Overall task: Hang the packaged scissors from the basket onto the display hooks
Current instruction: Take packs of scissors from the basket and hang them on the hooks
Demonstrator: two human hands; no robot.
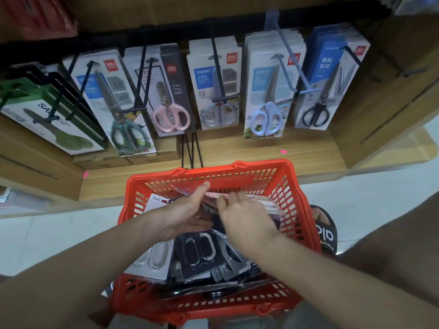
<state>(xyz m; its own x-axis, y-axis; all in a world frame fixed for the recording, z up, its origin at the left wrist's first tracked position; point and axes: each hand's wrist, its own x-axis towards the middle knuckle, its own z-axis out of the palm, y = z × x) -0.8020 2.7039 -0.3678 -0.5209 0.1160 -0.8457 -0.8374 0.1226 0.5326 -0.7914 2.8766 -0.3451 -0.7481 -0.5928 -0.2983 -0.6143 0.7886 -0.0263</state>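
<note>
Both hands [190,210] [244,214] sort packs over red basket [297,186], pale tiled floor [368,198].

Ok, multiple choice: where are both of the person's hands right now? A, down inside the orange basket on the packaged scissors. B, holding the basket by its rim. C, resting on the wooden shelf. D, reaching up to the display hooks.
A: the left hand and the right hand are both inside the orange basket, handling the packaged scissors, well below the display hooks.
</note>
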